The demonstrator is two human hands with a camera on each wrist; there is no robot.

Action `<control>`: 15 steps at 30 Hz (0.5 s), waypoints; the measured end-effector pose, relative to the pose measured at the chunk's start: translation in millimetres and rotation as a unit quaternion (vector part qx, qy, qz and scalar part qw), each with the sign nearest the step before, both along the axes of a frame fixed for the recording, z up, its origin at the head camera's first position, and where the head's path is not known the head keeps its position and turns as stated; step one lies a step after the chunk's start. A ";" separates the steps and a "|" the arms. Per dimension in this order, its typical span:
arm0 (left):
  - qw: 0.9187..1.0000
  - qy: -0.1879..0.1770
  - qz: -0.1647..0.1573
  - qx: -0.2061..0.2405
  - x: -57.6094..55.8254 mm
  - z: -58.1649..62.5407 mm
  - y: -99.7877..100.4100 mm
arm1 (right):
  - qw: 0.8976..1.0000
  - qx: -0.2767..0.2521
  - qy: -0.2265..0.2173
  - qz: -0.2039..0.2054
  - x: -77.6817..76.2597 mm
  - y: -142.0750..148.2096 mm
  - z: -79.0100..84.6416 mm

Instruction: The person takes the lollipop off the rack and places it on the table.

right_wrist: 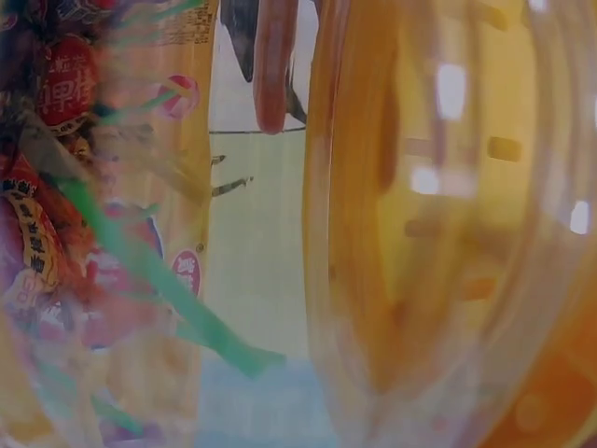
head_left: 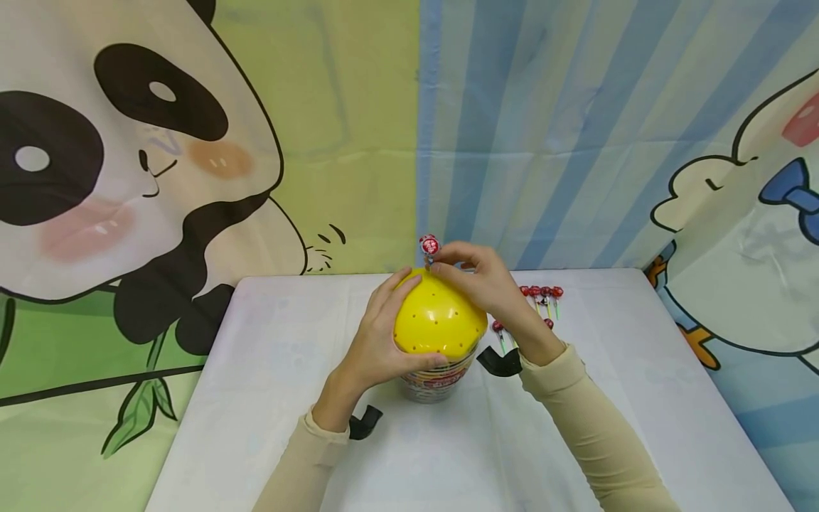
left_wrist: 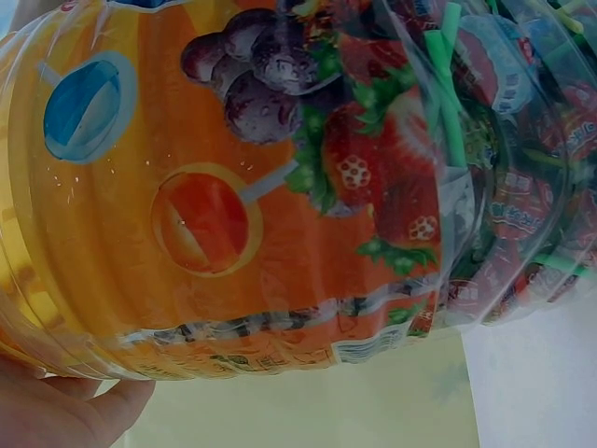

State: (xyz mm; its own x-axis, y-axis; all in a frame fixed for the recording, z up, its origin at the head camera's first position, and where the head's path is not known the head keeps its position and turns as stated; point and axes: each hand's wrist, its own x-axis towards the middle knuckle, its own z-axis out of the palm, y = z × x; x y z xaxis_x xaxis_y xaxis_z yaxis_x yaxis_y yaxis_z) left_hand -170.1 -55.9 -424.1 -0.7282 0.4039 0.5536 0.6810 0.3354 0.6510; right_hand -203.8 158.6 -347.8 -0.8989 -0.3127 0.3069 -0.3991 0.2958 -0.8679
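A lollipop (head_left: 429,245) with a red and white wrapper stands upright at the far top of a yellow domed lid (head_left: 441,323) dotted with small holes. My right hand (head_left: 476,277) pinches it just below the candy. The lid caps a clear plastic jar (head_left: 425,390), held by my left hand (head_left: 377,334) with its thumb along the near rim and fingers over the left side. In the left wrist view, the jar's orange fruit label (left_wrist: 308,215) shows, with wrapped lollipops (left_wrist: 522,205) inside. Blurred green sticks (right_wrist: 168,271) appear in the right wrist view.
Several red-topped lollipops (head_left: 546,291) lie on the white-covered table (head_left: 288,334), partly hidden behind my right forearm. Black curved pieces (head_left: 500,363) sit beside both wrists. A cartoon panda curtain (head_left: 358,142) and a blue striped one (head_left: 544,142) hang behind the table.
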 end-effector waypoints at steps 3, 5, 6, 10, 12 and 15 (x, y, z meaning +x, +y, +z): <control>1.000 0.000 0.000 -0.002 0.1 0.3 0.3 | 1.000 -0.016 -0.001 -0.013 1.8 -0.2 1.1; 1.000 0.000 0.001 -0.003 0.1 0.6 0.6 | 0.999 -0.031 0.009 -0.026 2.2 0.4 1.8; 1.000 0.000 0.002 -0.004 0.1 0.6 0.7 | 0.999 -0.038 0.017 -0.034 2.5 0.9 2.4; 1.000 0.002 0.003 -0.002 0.1 0.5 1.0 | 0.995 -0.058 0.054 -0.062 1.9 6.3 2.1; 1.000 0.000 0.003 0.000 0.1 0.5 1.1 | 0.994 -0.061 0.061 -0.072 1.9 11.3 -0.2; 1.000 -0.003 0.001 0.004 0.4 0.8 0.8 | 0.993 -0.059 0.054 -0.088 3.0 20.8 -6.4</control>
State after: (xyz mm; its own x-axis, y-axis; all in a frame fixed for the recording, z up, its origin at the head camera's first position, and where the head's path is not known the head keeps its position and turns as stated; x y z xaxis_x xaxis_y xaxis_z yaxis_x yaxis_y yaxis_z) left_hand -169.7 -55.0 -423.3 -0.7330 0.3983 0.5515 0.6757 0.3323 0.6580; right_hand -200.8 179.4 -354.1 -0.8961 -0.1102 0.4299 -0.4433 0.2673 -0.8556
